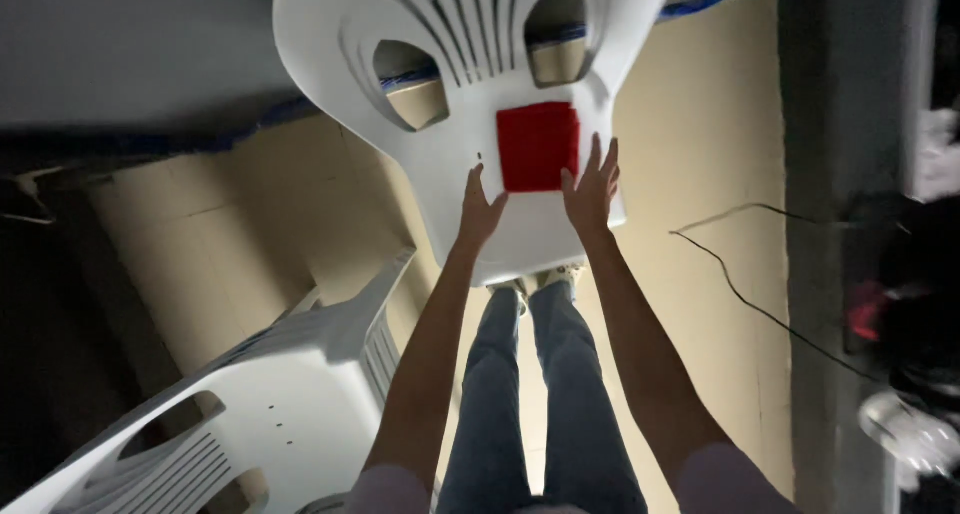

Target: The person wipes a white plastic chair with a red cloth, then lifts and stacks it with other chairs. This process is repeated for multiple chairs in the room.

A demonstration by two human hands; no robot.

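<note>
You see a dim scene: centre softly lit, left corners in deep shadow, right edge blurred.

Two bare forearms run from the near edge of the picture toward the far middle, each slim and uncovered from elbow to wrist. Short sleeves (388, 489) of pale, lilac-tinted cloth show at the near edge, one on each upper arm. The left hand (482, 212) and the right hand (592, 189) wear no gloves, rings or watch that can be made out. Between the arms are two legs in blue-grey denim jeans (540, 394), close-fitting and faintly creased. At the far end of the legs sit light-coloured shoes (545, 277), cream or white.
</note>
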